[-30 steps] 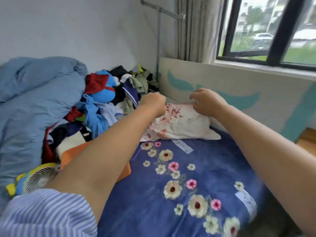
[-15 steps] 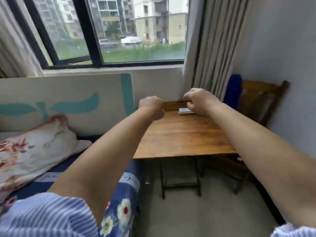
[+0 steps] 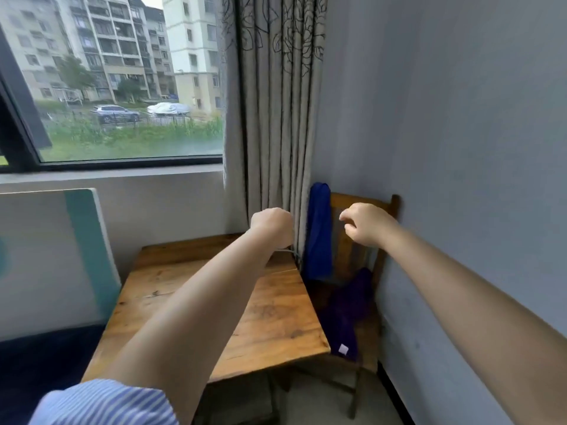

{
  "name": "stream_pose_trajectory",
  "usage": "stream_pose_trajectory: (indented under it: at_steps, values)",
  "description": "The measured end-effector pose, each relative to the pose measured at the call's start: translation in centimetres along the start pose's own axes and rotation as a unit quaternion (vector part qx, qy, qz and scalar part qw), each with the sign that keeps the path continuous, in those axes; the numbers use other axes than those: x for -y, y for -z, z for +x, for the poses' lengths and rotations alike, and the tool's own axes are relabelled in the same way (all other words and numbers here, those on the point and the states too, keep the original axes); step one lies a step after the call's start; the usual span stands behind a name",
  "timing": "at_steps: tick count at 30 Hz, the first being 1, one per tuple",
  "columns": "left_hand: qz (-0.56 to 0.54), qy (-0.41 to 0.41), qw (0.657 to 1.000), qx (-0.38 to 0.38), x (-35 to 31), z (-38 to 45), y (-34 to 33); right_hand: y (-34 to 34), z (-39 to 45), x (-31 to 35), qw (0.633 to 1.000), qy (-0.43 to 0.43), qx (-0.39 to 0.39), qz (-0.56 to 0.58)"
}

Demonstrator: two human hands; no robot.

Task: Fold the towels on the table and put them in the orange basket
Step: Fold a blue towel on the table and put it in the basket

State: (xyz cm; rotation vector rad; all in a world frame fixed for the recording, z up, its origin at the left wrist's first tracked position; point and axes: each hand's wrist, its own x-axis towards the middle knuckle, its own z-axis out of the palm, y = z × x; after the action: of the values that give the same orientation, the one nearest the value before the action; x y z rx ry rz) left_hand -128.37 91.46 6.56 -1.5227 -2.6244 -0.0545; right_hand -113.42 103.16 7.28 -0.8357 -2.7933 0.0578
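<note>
Towels sit off the tabletop [image 3: 190, 289]: a blue towel [image 3: 319, 231] hangs over the back of the wooden chair [image 3: 365, 200] and a purple towel [image 3: 346, 317] lies crumpled on its seat. Both arms stretch forward, probably reaching for them. The left hand [image 3: 271, 223] is clenched in a fist, its grip seemingly on nothing; the right hand [image 3: 366, 223] hovers with loosely curled, released fingers. No orange basket is in view.

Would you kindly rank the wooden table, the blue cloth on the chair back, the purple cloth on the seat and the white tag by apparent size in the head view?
1. Wooden table
2-3. Blue cloth and purple cloth: look alike, unranked
4. White tag
</note>
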Motion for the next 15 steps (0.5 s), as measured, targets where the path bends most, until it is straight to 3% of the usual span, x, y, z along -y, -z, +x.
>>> stream_pose_trajectory:
  at_steps: [15]
  values:
    - [0.026,-0.031,0.999,0.033,2.0,23.4,-1.1,-3.2,19.4,-9.5,0.997,-0.077,-0.014,0.017]
